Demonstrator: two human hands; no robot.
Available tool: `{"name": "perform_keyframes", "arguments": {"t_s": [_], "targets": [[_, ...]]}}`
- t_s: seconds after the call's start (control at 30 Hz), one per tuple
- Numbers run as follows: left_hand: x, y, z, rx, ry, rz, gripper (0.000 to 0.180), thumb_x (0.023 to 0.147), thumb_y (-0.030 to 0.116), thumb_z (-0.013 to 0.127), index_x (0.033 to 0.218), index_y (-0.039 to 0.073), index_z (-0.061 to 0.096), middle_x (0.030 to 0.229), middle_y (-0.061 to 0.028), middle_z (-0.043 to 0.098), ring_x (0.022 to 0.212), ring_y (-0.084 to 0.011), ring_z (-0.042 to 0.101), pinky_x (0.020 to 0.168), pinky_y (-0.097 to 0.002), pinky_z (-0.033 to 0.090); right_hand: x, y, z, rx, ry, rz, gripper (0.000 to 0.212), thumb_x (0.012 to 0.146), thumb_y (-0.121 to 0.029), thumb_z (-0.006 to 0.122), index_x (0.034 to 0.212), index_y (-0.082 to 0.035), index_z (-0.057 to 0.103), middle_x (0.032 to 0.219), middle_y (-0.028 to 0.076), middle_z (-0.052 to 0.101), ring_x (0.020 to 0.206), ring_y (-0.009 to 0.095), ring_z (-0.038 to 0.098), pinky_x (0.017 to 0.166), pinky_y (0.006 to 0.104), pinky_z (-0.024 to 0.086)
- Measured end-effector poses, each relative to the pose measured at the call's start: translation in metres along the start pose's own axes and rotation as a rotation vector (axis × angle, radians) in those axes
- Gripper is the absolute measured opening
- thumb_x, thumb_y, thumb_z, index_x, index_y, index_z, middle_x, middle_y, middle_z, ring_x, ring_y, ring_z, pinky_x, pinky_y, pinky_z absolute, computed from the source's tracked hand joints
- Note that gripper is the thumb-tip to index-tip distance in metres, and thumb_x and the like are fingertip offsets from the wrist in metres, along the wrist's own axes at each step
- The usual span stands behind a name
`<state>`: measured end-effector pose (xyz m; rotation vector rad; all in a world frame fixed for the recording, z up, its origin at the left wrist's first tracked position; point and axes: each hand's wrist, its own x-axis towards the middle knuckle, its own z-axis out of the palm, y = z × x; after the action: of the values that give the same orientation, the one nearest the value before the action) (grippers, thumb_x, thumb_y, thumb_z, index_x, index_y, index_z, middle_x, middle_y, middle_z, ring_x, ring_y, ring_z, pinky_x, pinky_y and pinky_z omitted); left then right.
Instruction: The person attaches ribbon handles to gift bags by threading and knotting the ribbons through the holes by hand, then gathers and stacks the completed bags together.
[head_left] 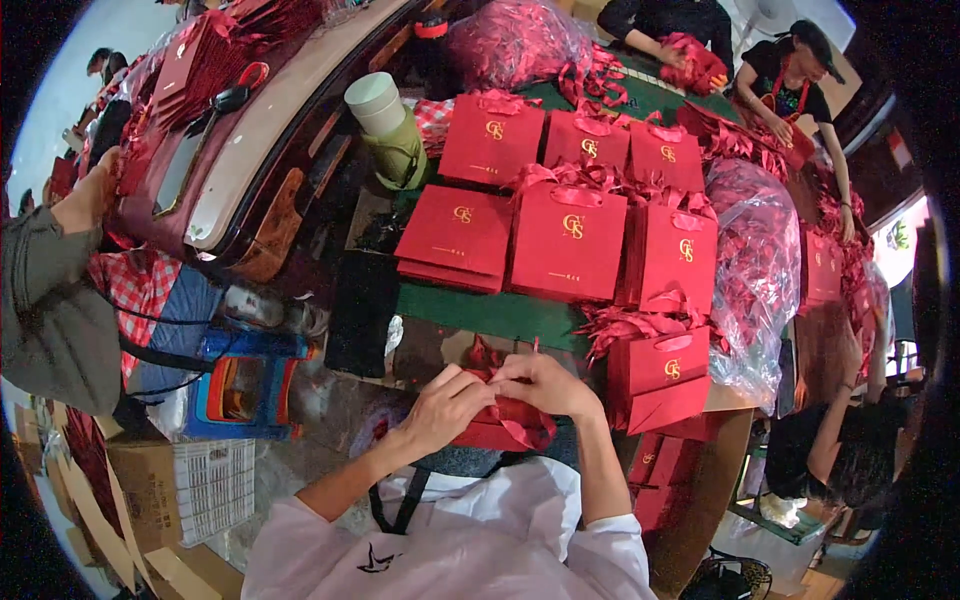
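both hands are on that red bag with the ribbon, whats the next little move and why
Probably pull the ribbon snug with both hands. The left hand and right hand meet at the top edge of the red bag, fingers pinching there, and a loop hangs loose over its front, unlike the finished bags stacked on the green table.

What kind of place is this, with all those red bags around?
Probably a packing or assembly workshop for gift bags. Finished red paper bags stand in rows on the table, clear sacks of red ribbon sit alongside, and both hands work a red bag.
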<state>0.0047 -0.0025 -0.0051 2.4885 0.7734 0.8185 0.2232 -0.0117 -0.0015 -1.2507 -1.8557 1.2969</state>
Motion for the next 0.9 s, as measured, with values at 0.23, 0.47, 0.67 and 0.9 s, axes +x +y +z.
{"name": "perform_keyframes", "arguments": {"t_s": [0.23,0.47,0.67,0.9], "targets": [[0.005,-0.001,-0.008,-0.049,0.020,-0.006,0.010,0.078,0.009,0.074,0.086,0.008,0.067,0.086,-0.0044,0.063,0.082,-0.0243,0.059,0.074,-0.0355,0.049,0.004,0.011,0.017,0.172,0.054,0.103,0.011,0.094,-0.009,0.063,0.095,0.000,0.069,0.085,0.003,0.064,0.080,0.010,0.058,0.073,0.0288,0.047],[0.002,-0.002,-0.003,-0.120,-0.026,-0.148,0.012,0.080,0.009,0.074,0.088,0.006,0.065,0.086,-0.0085,0.061,0.082,-0.0292,0.058,0.073,-0.0361,0.048,0.019,0.011,0.020,0.331,0.429,0.277,0.016,0.092,-0.012,0.063,0.094,0.003,0.070,0.090,0.006,0.072,0.084,0.011,0.064,0.075,0.0293,0.050],[0.011,-0.006,-0.009,-0.359,0.002,-0.454,0.017,0.081,0.012,0.075,0.093,0.005,0.066,0.088,-0.0081,0.064,0.070,-0.0233,0.058,0.065,-0.0349,0.048,0.001,-0.002,0.008,-0.141,0.784,0.172,0.015,0.090,-0.018,0.066,0.091,-0.003,0.070,0.080,0.017,0.065,0.074,0.033,0.065,0.065,0.0395,0.050],[0.040,-0.012,-0.002,-0.110,0.030,-0.348,0.023,0.079,0.020,0.078,0.096,0.008,0.069,0.088,-0.0076,0.066,0.075,-0.0257,0.058,0.069,-0.0363,0.047,-0.007,0.007,0.015,-0.407,0.753,0.409,0.025,0.085,-0.028,0.073,0.083,-0.004,0.066,0.079,0.017,0.065,0.072,0.037,0.066,0.063,0.0451,0.051]]}}
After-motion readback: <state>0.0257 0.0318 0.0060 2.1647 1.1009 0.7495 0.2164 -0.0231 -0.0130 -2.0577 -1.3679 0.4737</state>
